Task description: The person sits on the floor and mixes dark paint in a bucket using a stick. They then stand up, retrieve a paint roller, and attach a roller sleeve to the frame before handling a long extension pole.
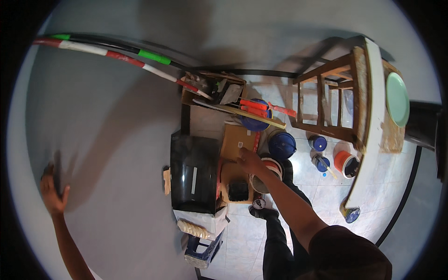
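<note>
From up here I see my left hand pressed against the pale grey wall at nine o'clock, gripping a dark flat tool (I cannot tell its kind). My right hand reaches down to the centre, fingers loosely spread over the brown cardboard box; whether it grips anything I cannot tell. The wall looks evenly coated around the tool, so I judge the surface work well along, though not finished. Just left of the box stands a glossy black cabinet; a blue lidded bucket sits at two o'clock of the hand, and a wooden stool further out. Buckets crowd the tiled floor below.
</note>
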Available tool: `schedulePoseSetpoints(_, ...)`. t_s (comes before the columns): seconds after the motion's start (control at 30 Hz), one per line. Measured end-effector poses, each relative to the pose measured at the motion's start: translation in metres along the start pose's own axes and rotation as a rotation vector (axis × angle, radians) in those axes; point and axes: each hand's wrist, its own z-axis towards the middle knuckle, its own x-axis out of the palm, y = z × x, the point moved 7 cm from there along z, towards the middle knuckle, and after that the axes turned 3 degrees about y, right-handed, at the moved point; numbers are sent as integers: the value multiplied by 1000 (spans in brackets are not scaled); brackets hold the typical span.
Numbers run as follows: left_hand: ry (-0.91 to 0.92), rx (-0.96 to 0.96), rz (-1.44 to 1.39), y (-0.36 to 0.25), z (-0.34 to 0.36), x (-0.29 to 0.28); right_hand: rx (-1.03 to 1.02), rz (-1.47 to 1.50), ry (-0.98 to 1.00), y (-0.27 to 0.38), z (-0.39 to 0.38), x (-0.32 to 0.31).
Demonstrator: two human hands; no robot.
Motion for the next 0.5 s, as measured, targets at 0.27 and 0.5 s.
schedulePoseSetpoints(0.27,139,20,178,16,-10,21,191,-352,-111,-61,201,4)
schedulePoseSetpoints(0.5,245,-11,276,22,-14,33,139,-1136,-160,-120,247,21)
